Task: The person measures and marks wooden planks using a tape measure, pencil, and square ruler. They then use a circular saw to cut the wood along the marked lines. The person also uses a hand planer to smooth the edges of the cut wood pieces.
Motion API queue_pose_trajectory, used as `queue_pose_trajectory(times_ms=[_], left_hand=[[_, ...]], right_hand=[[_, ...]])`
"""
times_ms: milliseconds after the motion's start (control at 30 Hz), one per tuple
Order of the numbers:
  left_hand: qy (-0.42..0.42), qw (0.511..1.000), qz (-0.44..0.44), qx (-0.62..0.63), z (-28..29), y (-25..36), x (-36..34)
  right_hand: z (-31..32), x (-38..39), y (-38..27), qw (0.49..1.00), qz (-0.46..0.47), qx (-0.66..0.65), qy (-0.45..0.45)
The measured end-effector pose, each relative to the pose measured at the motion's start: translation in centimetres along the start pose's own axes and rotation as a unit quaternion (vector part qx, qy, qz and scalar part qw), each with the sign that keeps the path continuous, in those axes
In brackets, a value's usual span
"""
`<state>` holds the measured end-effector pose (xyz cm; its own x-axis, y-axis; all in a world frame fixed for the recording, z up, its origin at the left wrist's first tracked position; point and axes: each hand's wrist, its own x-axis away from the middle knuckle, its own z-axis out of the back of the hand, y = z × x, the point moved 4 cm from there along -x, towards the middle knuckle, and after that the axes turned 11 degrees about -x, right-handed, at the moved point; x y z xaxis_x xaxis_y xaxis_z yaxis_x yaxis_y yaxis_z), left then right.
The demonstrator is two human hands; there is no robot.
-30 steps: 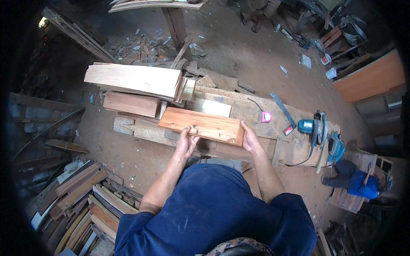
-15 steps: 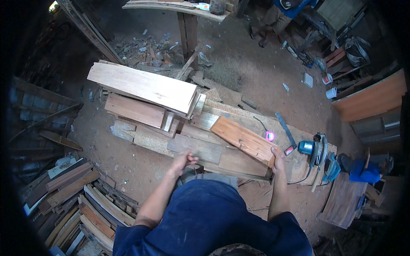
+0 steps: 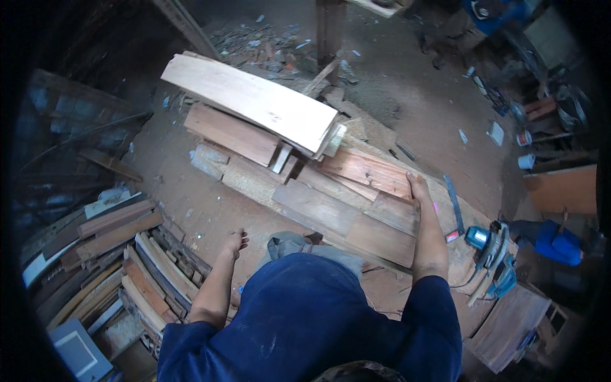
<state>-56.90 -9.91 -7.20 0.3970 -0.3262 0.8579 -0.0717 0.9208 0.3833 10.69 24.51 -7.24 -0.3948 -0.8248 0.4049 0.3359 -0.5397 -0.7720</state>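
My right hand [image 3: 417,186] grips the right end of a reddish, knotted board [image 3: 363,170], which lies along the bench just below and right of the stacked boards [image 3: 248,102], topped by a pale plank. My left hand [image 3: 238,242] hangs low beside the bench, empty, its fingers loosely curved and apart. Grey-brown boards [image 3: 315,207] lie on the bench [image 3: 245,191] between my hands. Right of my right hand are a metal square [image 3: 453,200] and a pink tape measure [image 3: 435,207], mostly hidden by my arm.
A blue circular saw [image 3: 484,239] and another blue power tool [image 3: 503,280] sit at the bench's right end. Offcuts [image 3: 137,270] are piled lower left. One person [image 3: 496,16] stands at upper right, another [image 3: 557,245] is at right. Buckets [image 3: 526,162] and a leaning panel [image 3: 560,188] line the right side.
My left hand has let go of the reddish board and moved down and left. My right hand has shifted the board away from me, against the stack. The view has shifted.
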Motion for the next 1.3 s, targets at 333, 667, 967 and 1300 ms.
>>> queue_pose_trajectory(times_ms=[333,667,967,1300], left_hand=[[0.232,0.954,-0.191,-0.002,-2.7,24.8,1.6],[0.328,0.942,0.063,-0.024,-1.7,35.9,-2.7],[0.218,0.972,0.043,-0.079,-2.7,33.7,0.4],[0.094,0.942,-0.211,0.243,-8.6,17.9,7.9]], right_hand=[[-5.7,9.6,-4.7,0.989,0.1,0.108,-0.033],[-5.1,22.4,-0.1,0.988,0.087,0.052,-0.115],[-2.4,24.2,-0.7,0.98,0.101,0.094,-0.14],[-2.3,28.1,-4.9,0.941,0.007,-0.065,-0.331]])
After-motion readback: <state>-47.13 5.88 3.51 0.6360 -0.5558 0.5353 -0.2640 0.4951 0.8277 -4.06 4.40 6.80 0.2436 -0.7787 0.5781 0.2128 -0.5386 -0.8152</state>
